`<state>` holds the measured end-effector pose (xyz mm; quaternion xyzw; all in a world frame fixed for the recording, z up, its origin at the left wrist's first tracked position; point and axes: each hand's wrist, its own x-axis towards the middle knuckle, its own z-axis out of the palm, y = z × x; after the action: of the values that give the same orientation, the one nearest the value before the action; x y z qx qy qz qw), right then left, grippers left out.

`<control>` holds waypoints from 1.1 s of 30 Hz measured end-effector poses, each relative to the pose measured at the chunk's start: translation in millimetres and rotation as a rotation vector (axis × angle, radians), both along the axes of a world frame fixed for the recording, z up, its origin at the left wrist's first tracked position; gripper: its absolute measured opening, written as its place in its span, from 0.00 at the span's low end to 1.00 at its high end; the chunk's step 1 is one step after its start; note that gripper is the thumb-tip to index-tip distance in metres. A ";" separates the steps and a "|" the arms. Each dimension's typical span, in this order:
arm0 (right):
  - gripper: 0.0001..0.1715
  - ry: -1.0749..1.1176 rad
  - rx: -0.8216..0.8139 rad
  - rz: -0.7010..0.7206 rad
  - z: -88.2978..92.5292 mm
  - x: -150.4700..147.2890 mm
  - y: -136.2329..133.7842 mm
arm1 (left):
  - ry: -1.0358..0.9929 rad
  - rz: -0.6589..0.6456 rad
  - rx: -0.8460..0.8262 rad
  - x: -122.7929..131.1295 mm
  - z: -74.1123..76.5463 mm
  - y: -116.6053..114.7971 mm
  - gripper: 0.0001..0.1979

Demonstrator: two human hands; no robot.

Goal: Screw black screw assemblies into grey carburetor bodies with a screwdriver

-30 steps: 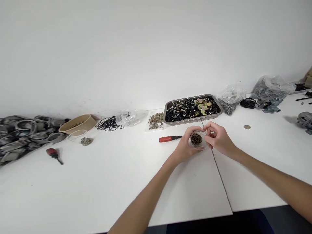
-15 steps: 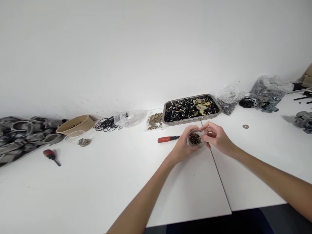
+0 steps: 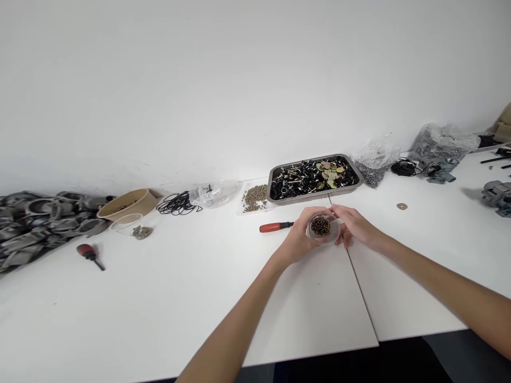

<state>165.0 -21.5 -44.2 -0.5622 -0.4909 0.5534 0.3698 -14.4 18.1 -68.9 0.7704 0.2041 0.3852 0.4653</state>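
Note:
A small clear plastic cup is held above the white table, its opening tilted toward me. Many small brass-coloured threaded parts lie inside it. My left hand is closed round the cup's left side. On the right side, my right hand is closed against the cup, thumb and fingers at its wall; some fingertips are hidden behind it. Just left of my left hand lies a red-handled screwdriver, its tip hidden by the hand.
Behind the hands stands a metal tray of black fittings and yellowish discs. Small brass parts lie left of it, bagged parts right. Grey castings, a tan container and another screwdriver are at far left. A seam crosses the table.
My right hand has gone from pinching over the cup's opening to resting against its right side. The cup stays in my left hand in nearly the same place.

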 end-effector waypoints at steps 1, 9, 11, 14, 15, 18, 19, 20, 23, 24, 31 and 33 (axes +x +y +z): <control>0.23 0.003 0.000 0.010 0.6 -0.3 -0.5 | 0.007 0.002 -0.001 -0.3 0.3 0.2 0.26; 0.19 -0.187 0.365 -0.124 0.1 1.6 -3.9 | 0.050 0.030 -0.019 -1.7 -1.0 2.3 0.27; 0.13 -0.335 0.602 -0.126 -1.8 3.7 -7.2 | 0.057 0.046 -0.023 -1.8 -2.2 3.0 0.28; 0.11 -0.499 0.816 0.000 -1.8 7.1 -12.4 | 0.058 0.049 -0.001 -1.8 -2.2 2.9 0.28; 0.13 -0.542 0.886 0.016 -1.0 7.8 -13.8 | 0.057 0.050 0.012 -1.6 -1.6 2.5 0.28; 0.17 -0.630 1.032 0.027 2.5 7.6 -16.1 | 0.061 0.048 0.051 -1.1 1.6 0.6 0.28; 0.18 -0.657 1.038 0.052 3.7 6.6 -16.5 | 0.064 0.044 0.063 -1.0 3.0 0.0 0.28; 0.19 -0.695 1.025 0.085 4.7 5.2 -17.0 | 0.066 0.040 0.071 -0.9 4.3 -0.5 0.28; 0.24 -0.931 0.910 0.170 6.8 -0.7 -19.4 | 0.071 0.053 0.084 -1.2 7.6 -1.5 0.28; 0.26 -1.027 0.852 0.193 7.3 -2.8 -20.7 | 0.081 0.059 0.095 -1.3 8.2 -1.9 0.27; 0.24 -1.176 0.605 0.385 11.9 -7.5 -26.4 | 0.243 0.063 0.188 -1.2 7.3 -7.4 0.29; 0.19 -1.126 0.586 0.386 12.4 -6.2 -25.3 | 0.251 0.054 0.183 -1.3 7.2 -7.9 0.28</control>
<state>158.9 -46.8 -31.8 -0.5436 -0.8313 0.0752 0.0886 -15.7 10.2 -61.7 0.8460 0.2453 0.3150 0.3535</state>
